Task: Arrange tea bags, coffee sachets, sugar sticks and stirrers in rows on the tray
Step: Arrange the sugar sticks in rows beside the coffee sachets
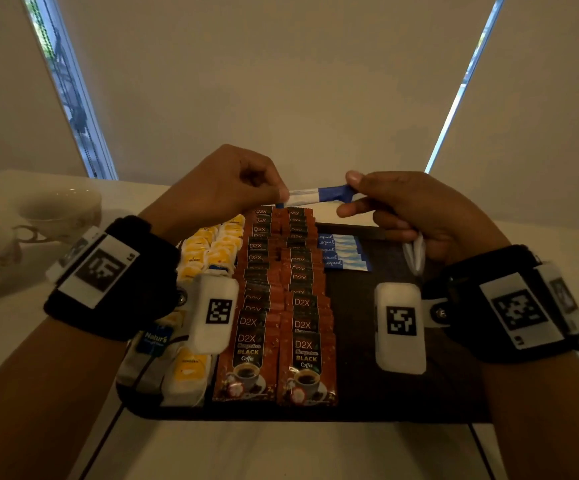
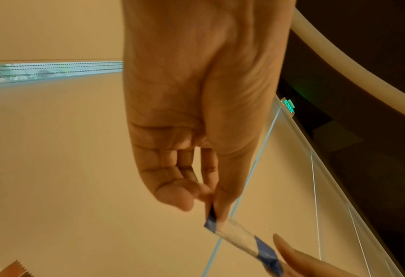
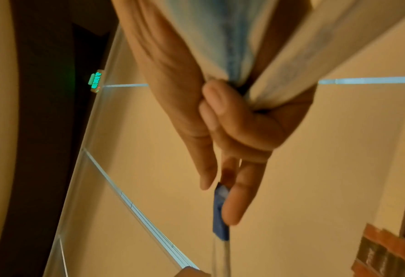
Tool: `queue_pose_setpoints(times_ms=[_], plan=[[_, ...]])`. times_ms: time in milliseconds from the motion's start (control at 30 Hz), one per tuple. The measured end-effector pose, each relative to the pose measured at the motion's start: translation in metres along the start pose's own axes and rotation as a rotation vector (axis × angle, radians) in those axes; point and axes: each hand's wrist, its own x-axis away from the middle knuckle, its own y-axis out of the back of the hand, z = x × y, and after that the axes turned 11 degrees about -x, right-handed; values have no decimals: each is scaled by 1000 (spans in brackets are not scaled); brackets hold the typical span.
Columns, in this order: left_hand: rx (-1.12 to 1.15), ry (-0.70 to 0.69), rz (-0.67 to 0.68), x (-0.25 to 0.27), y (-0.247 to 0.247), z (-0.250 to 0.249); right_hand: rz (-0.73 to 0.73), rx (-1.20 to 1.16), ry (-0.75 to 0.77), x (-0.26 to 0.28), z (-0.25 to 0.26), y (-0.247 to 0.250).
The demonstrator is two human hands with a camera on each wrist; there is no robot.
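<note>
L hand [image 1: 222, 188] & R hand [image 1: 416, 209] fingers pinch opposite ends of one sugar stick [image 1: 319, 195] above tray's [image 1: 402, 393] far edge; R also grips spare sticks [image 1: 414, 252].

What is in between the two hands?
A blue-and-white sugar stick. The left hand pinches one end, the right hand the other, above the tray. The head view shows it best.
</note>
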Motion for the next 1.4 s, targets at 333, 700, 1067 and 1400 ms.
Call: queue_pose_setpoints(times_ms=[333, 700, 1067, 1400], plan=[[-156, -133, -45, 1, -2, -4, -61, -2, 33, -1, 0, -1], [-181, -157, -81, 2, -6, -14, -142, 143, 141, 4, 3, -9], [40, -159, 12, 7, -17, -27, -53, 218, 346, 12, 11, -23], [302, -32, -50, 6, -12, -25, -55, 273, 337, 12, 11, -26]])
